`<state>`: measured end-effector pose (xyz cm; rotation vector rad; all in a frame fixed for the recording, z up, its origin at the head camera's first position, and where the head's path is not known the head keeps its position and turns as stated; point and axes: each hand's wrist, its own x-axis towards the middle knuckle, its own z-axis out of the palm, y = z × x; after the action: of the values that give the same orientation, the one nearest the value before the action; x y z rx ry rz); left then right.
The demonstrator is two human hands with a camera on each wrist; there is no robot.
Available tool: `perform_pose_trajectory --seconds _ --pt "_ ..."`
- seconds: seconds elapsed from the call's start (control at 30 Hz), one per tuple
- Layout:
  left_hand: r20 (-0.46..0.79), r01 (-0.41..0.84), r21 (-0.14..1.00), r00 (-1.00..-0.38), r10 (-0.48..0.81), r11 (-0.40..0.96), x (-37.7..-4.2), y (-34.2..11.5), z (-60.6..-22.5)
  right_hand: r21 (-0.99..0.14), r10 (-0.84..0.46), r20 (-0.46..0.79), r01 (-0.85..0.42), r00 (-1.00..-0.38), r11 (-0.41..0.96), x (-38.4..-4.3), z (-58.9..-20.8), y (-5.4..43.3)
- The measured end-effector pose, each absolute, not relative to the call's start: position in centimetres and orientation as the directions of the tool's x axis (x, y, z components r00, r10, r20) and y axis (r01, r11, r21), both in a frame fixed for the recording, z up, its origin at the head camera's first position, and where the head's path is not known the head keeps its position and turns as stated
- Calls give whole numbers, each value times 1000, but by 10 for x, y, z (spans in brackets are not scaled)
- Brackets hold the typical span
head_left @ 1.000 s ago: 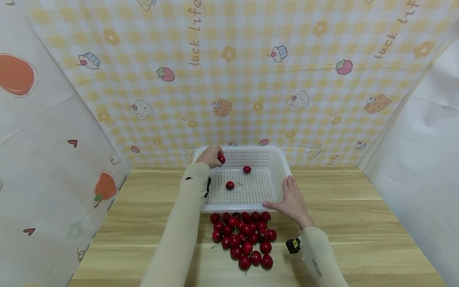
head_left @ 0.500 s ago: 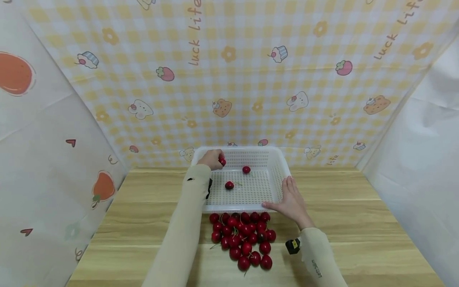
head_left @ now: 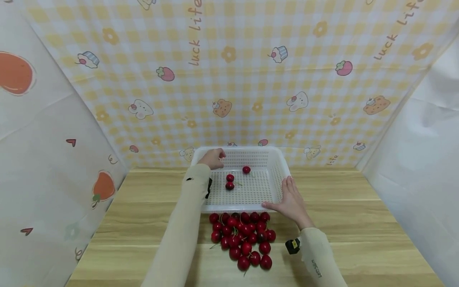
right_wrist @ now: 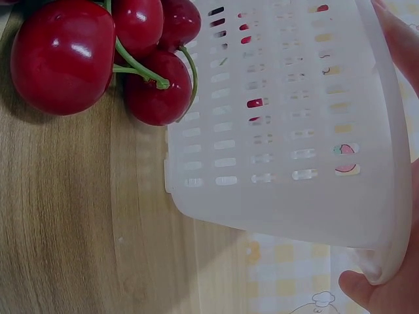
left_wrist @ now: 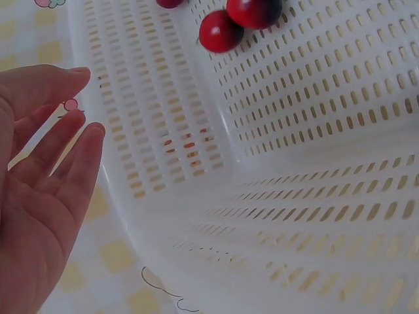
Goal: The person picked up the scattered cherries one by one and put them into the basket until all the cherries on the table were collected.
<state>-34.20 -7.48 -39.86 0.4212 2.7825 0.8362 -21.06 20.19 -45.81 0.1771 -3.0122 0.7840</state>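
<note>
A white perforated plastic basket [head_left: 251,207] stands on the wooden table against the patterned cloth. In it lie three red cherries, a released cherry [head_left: 230,177], another cherry [head_left: 230,186] touching it, and a third cherry [head_left: 246,170] farther back. Over the basket's back left corner, my left hand [head_left: 212,158] hovers with fingers apart and holds nothing; the left wrist view shows the gap between thumb and fingers. My right hand [head_left: 292,203] holds the front right corner, its thumb on the front rim. One fingertip [right_wrist: 355,286] curls under the rim in the right wrist view.
Directly in front of the basket, a pile of several cherries [head_left: 246,248] with green stems lies on the wooden table [head_left: 143,231]. A yellow checked cloth [head_left: 251,85] rises behind, and white sheets [head_left: 423,131] close off both sides.
The cherry pinched in my left hand has dropped to the basket floor beside another one. My left fingers have spread apart. My right hand has stayed at the corner.
</note>
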Motion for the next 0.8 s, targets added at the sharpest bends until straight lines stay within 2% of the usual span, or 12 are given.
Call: perform_pose_trajectory --seconds 0.43,0.67,0.8 --pt "-30 290 614 -921 389 734 -337 -85 -396 -490 -110 57 -123 -992 863 -210 -456 203" --pt "146 421 654 -886 441 629 -303 -97 -372 -491 -112 56 -125 -992 862 -209 -456 203" --pt "227 482 628 -864 449 611 -275 -102 -363 -489 -113 62 -129 -992 863 -210 -456 202"
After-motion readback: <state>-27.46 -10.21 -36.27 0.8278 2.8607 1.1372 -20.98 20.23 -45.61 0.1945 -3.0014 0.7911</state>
